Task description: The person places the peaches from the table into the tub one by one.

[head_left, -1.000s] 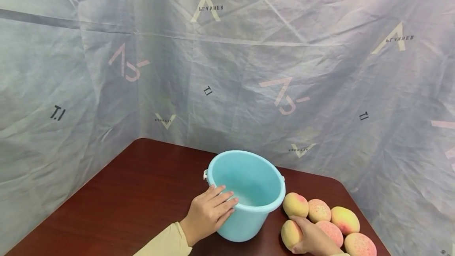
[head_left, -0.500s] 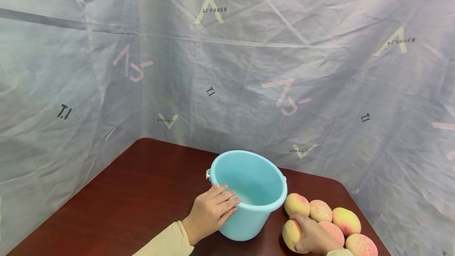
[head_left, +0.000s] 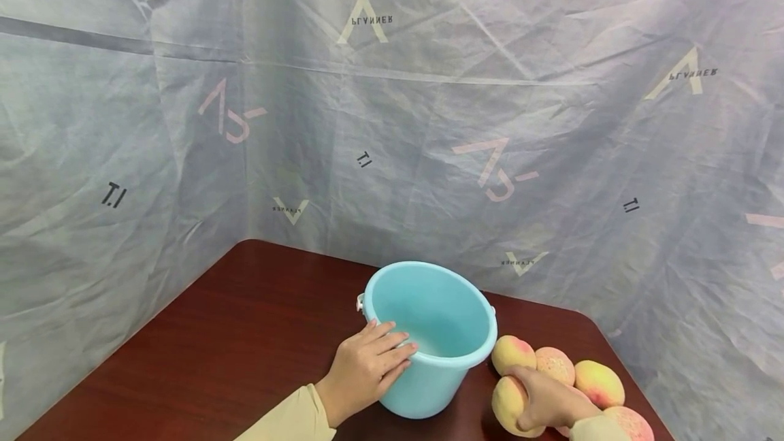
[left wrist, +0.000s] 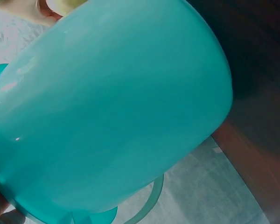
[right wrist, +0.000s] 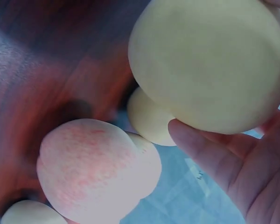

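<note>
A light blue bucket [head_left: 422, 390] stands upright on the table; no fruit shows inside it. My left hand [head_left: 367, 369] holds its near left rim, fingers laid over the edge. The bucket's outer wall [left wrist: 116, 102] fills most of the left wrist view. To the right of the bucket, my right hand [head_left: 547, 397] grips a yellowish peach [head_left: 510, 403] between thumb and fingers. In the right wrist view this peach [right wrist: 210, 65] appears large, with the thumb [right wrist: 200, 144] against its lower side. A pink-speckled peach [right wrist: 88, 168] lies close by.
Several more peaches cluster around the right hand, among them a yellow one [head_left: 513, 354], a speckled one [head_left: 555, 365] and a yellow-red one [head_left: 600, 384] near the right edge of the dark red table [head_left: 214, 339]. Grey printed sheeting [head_left: 392, 121] hangs behind and beside the table.
The right hand, still gripping the peach, has shifted slightly, covering more of the pink peach behind it. The left hand stays on the bucket rim. The head view has drifted a little.
</note>
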The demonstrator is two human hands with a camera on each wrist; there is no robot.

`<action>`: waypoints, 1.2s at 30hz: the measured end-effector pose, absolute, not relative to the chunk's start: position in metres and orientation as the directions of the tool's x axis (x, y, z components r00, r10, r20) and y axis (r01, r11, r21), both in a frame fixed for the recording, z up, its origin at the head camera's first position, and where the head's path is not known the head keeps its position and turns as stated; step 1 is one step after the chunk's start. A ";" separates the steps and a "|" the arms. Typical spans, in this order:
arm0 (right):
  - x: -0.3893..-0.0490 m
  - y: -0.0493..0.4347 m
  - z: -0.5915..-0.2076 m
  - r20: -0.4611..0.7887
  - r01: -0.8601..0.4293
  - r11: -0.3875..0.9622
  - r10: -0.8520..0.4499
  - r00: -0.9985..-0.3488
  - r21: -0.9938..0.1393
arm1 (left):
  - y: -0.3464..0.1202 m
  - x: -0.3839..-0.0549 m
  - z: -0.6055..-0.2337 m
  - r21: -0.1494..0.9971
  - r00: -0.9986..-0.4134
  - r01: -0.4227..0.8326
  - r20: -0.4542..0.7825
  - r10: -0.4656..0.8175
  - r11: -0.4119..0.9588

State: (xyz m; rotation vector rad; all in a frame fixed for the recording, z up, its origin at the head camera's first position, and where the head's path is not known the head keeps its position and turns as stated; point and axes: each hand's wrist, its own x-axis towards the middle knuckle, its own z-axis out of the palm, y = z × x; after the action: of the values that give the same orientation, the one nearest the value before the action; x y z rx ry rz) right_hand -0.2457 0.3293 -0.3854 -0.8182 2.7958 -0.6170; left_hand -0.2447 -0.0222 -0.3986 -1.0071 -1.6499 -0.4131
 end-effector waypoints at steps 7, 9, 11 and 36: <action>-0.248 0.330 -0.374 -0.039 -0.513 0.770 -0.567 -0.823 -0.380 | -0.021 -0.245 -0.399 -0.226 -0.032 0.782 0.916 0.401 0.580; -0.247 0.330 -0.371 -0.036 -0.524 0.768 -0.575 -0.817 -0.369 | -0.021 -0.245 -0.399 -0.226 -0.029 0.781 0.918 0.397 0.581; -0.247 0.329 -0.369 -0.028 -0.535 0.769 -0.579 -0.815 -0.349 | -0.021 -0.245 -0.399 -0.225 -0.027 0.781 0.920 0.392 0.582; -0.252 0.322 -0.323 -0.144 -0.471 0.829 -0.528 -0.837 -0.302 | -0.020 -0.244 -0.400 -0.213 -0.040 0.788 0.918 0.394 0.577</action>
State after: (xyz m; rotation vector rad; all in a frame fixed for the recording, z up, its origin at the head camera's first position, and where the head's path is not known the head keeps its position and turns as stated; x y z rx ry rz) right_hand -0.2518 0.3218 -0.3232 -0.7727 2.7894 -0.3766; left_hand -0.2445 -0.0201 -0.4001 -1.0022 -1.6544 -0.4262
